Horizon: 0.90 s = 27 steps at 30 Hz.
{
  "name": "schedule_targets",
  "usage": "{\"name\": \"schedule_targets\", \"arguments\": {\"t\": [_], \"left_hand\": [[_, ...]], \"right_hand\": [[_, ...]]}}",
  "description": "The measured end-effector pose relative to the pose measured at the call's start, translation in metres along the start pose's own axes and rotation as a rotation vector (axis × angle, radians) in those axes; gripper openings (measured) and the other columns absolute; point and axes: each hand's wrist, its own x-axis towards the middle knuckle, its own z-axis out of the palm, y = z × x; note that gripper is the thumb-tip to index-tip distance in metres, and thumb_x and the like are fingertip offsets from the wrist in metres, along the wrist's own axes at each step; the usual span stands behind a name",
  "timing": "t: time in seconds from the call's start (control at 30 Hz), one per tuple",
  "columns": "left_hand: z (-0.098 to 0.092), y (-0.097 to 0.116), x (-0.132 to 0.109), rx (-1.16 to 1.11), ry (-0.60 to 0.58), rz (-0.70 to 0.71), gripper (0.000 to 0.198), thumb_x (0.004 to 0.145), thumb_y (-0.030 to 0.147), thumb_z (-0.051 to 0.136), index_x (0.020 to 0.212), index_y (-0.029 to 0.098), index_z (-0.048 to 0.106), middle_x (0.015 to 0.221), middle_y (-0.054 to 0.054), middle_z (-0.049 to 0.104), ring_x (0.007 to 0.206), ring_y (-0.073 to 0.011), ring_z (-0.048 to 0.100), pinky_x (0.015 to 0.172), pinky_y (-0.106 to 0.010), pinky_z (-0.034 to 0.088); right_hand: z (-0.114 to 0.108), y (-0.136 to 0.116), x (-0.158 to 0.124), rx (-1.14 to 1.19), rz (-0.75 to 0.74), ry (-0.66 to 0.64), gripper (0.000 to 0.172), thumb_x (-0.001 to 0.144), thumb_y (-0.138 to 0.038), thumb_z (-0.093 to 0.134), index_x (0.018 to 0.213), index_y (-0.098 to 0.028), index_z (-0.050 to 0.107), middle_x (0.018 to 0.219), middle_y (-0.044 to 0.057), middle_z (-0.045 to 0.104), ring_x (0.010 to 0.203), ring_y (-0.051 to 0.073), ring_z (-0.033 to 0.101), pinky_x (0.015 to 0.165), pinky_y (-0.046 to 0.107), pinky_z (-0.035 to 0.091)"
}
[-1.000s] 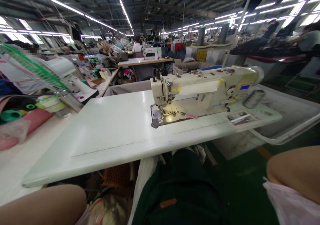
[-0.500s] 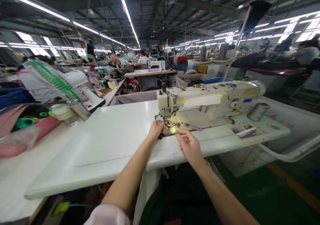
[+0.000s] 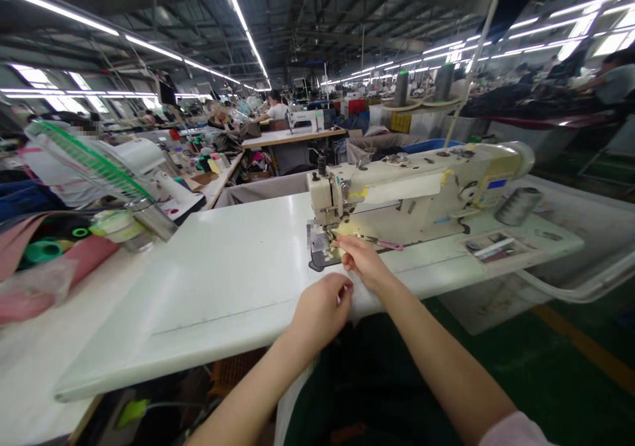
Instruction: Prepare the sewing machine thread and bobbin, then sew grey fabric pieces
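Note:
A cream sewing machine [image 3: 387,184] stands on the pale green table [image 3: 238,254]. My right hand [image 3: 363,261] is at its needle area, thumb and fingers pinched together close to the presser foot; anything between the fingertips is too small to make out. Nearer to me, at the table's front edge, my left hand [image 3: 322,310] is closed with its fingers curled inward, and what they hold, if anything, is hidden. Just behind my right hand lies a pair of thread snips [image 3: 389,243] with pink handles on the machine bed.
A grey thread cone [image 3: 519,206] and a recessed tray [image 3: 491,247] with small metal parts are to the right. On the left are a green-rimmed fan [image 3: 94,161], a steel flask [image 3: 151,218] and rolled pink material [image 3: 34,294]. Other people sit at machines farther back.
My left hand has drawn back from the needle area toward the table's front edge. My right hand has moved forward and left to the presser foot. The view has shifted slightly.

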Motion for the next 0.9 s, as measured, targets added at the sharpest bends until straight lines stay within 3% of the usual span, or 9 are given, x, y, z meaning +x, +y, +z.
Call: {"name": "schedule_targets", "arguments": {"t": [0.13, 0.2, 0.3, 0.47, 0.57, 0.63, 0.7, 0.8, 0.9], "left_hand": [[-0.009, -0.040, 0.057, 0.012, 0.322, -0.171, 0.033, 0.087, 0.015, 0.049, 0.119, 0.013, 0.057, 0.118, -0.014, 0.058, 0.091, -0.0199, 0.062, 0.088, -0.035, 0.047], [-0.008, -0.056, 0.082, -0.002, 0.281, -0.275, 0.035, 0.083, 0.011, 0.053, 0.118, 0.009, 0.057, 0.113, -0.016, 0.062, 0.089, -0.0206, 0.064, 0.086, -0.034, 0.048], [-0.003, -0.061, 0.096, -0.003, 0.192, -0.295, 0.016, 0.085, 0.011, 0.051, 0.092, 0.009, 0.065, 0.084, -0.011, 0.068, 0.077, -0.0215, 0.064, 0.074, -0.032, 0.049], [0.011, -0.022, 0.043, 0.028, 0.085, -0.129, 0.025, 0.094, 0.018, 0.040, 0.089, 0.015, 0.065, 0.090, -0.010, 0.070, 0.085, -0.0218, 0.064, 0.079, -0.032, 0.048], [0.019, 0.002, -0.004, 0.188, -0.165, 0.062, 0.025, 0.092, 0.015, 0.039, 0.091, 0.014, 0.064, 0.088, -0.012, 0.069, 0.081, -0.0239, 0.065, 0.074, -0.035, 0.051], [0.019, 0.012, -0.025, 0.243, -0.292, 0.158, 0.023, 0.092, 0.017, 0.042, 0.088, 0.015, 0.064, 0.084, -0.010, 0.069, 0.077, -0.0236, 0.066, 0.072, -0.035, 0.053], [0.012, 0.018, -0.033, 0.225, -0.258, 0.197, 0.022, 0.091, 0.016, 0.043, 0.097, 0.016, 0.064, 0.094, -0.010, 0.069, 0.085, -0.0243, 0.066, 0.076, -0.036, 0.054], [-0.002, 0.020, -0.026, 0.091, -0.113, 0.283, 0.041, 0.089, 0.007, 0.041, 0.127, 0.018, 0.053, 0.130, -0.012, 0.059, 0.118, -0.0249, 0.055, 0.097, -0.040, 0.049], [-0.011, 0.018, -0.012, -0.103, -0.176, 0.333, 0.038, 0.093, 0.013, 0.043, 0.129, 0.020, 0.053, 0.124, -0.009, 0.064, 0.114, -0.0200, 0.058, 0.097, -0.034, 0.048]], "right_hand": [[0.013, 0.009, 0.009, 0.126, -0.031, 0.096, 0.034, 0.061, -0.029, 0.069, 0.092, -0.016, 0.063, 0.090, 0.004, 0.067, 0.049, 0.006, 0.047, 0.042, 0.020, 0.035], [0.015, 0.019, 0.006, 0.143, -0.038, 0.153, 0.036, 0.058, -0.031, 0.070, 0.090, -0.016, 0.062, 0.086, 0.003, 0.066, 0.048, 0.006, 0.046, 0.041, 0.020, 0.033], [0.010, 0.032, -0.005, 0.115, -0.033, 0.172, 0.042, 0.055, -0.035, 0.073, 0.091, -0.016, 0.064, 0.079, 0.002, 0.065, 0.049, 0.006, 0.045, 0.041, 0.020, 0.033], [-0.013, 0.023, -0.024, 0.017, 0.006, 0.031, 0.045, 0.065, -0.046, 0.076, 0.095, -0.015, 0.064, 0.065, -0.001, 0.058, 0.044, 0.004, 0.033, 0.037, 0.017, 0.021], [-0.024, 0.015, -0.035, 0.025, 0.108, -0.110, 0.045, 0.069, -0.049, 0.074, 0.096, -0.015, 0.063, 0.067, -0.002, 0.057, 0.042, 0.002, 0.023, 0.037, 0.018, 0.013], [-0.030, 0.016, -0.044, -0.059, 0.106, -0.095, 0.044, 0.069, -0.052, 0.072, 0.093, -0.015, 0.063, 0.059, -0.005, 0.049, 0.040, 0.003, 0.020, 0.037, 0.019, 0.013], [-0.035, 0.019, -0.057, -0.266, 0.013, -0.043, 0.040, 0.071, -0.053, 0.068, 0.085, -0.016, 0.064, 0.055, -0.005, 0.048, 0.041, 0.006, 0.031, 0.040, 0.020, 0.024], [-0.042, 0.019, -0.083, -0.610, -0.177, -0.090, 0.030, 0.080, -0.046, 0.059, 0.082, -0.017, 0.065, 0.074, 0.003, 0.064, 0.068, 0.017, 0.058, 0.064, 0.028, 0.045], [-0.051, 0.003, -0.111, -0.830, -0.187, -0.227, 0.028, 0.090, -0.043, 0.050, 0.085, -0.020, 0.064, 0.084, 0.003, 0.068, 0.080, 0.020, 0.061, 0.072, 0.030, 0.045]]}}
